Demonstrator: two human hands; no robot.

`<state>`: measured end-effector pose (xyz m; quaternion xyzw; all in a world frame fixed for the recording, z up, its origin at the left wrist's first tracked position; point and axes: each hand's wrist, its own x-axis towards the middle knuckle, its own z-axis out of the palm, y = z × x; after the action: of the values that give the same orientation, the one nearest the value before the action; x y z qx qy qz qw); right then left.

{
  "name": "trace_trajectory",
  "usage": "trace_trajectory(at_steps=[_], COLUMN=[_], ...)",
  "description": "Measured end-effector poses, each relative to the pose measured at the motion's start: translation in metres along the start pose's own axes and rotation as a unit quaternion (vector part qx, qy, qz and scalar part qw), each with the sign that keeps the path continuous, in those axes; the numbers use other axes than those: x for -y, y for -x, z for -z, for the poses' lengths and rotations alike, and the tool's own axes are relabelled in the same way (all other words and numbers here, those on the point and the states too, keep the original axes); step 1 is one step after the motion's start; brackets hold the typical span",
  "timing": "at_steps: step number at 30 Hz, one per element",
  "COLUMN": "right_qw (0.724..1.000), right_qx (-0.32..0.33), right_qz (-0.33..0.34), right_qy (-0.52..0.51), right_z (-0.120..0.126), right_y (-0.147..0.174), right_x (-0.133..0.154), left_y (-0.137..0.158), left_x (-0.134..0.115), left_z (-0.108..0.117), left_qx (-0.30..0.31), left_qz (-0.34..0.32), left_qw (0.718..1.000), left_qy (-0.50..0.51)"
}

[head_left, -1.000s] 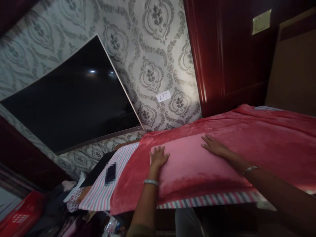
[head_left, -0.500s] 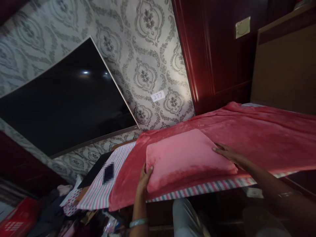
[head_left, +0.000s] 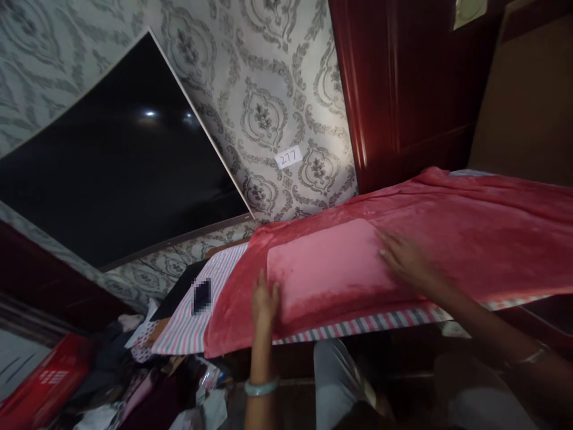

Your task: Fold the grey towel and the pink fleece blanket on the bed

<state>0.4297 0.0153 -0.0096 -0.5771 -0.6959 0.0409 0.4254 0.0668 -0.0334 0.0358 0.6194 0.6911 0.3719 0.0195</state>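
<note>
A pink plush rectangle (head_left: pixel 329 260), cushion-like in shape, lies flat on a red plush blanket (head_left: pixel 483 239); whether it is a pillow or folded cloth I cannot tell. My left hand (head_left: pixel 265 301) is at its left edge, fingers spread and pointing away from me. Over its right end reaches my right hand (head_left: pixel 405 260), slightly blurred, with the fingers stretched out flat. Neither hand grips anything. Beneath the blanket, a striped sheet (head_left: pixel 385 322) shows along the front edge.
A small dark pixelated object (head_left: pixel 201 297) rests on the striped sheet at left. Behind stand a large black television (head_left: pixel 129 161) and a patterned wall with a paper marked 277 (head_left: pixel 289 157). A cardboard box (head_left: pixel 528 101) is at right. Clothes and a red box (head_left: pixel 49 376) lie lower left.
Both hands have loosened from the pink plush rectangle's sides. The left fingers have spread, and the right hand has flattened over the right end. The view has tilted downward.
</note>
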Motion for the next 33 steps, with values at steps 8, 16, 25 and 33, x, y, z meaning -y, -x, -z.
trace_trajectory(at_steps=[8,16,25,33], right_qw=[0.959,0.960,0.954,0.951], right_qx=[0.100,0.083,0.168,0.236], right_qz=[0.222,0.212,0.204,0.120], right_qy=[0.147,0.165,0.143,0.158], right_z=[-0.076,-0.094,-0.088,-0.052], right_y=[0.032,0.050,0.034,-0.004], right_x=[0.059,0.041,0.044,0.035], left_y=[0.049,0.056,0.057,0.037], left_x=[-0.074,-0.059,-0.063,-0.071], left_z=[-0.066,-0.079,-0.075,-0.034], left_qx=[0.152,0.154,0.156,0.231], left_qz=[-0.146,-0.152,-0.138,-0.112], left_qw=[0.957,0.950,0.954,0.953], left_qy=[-0.201,-0.227,-0.214,-0.158])
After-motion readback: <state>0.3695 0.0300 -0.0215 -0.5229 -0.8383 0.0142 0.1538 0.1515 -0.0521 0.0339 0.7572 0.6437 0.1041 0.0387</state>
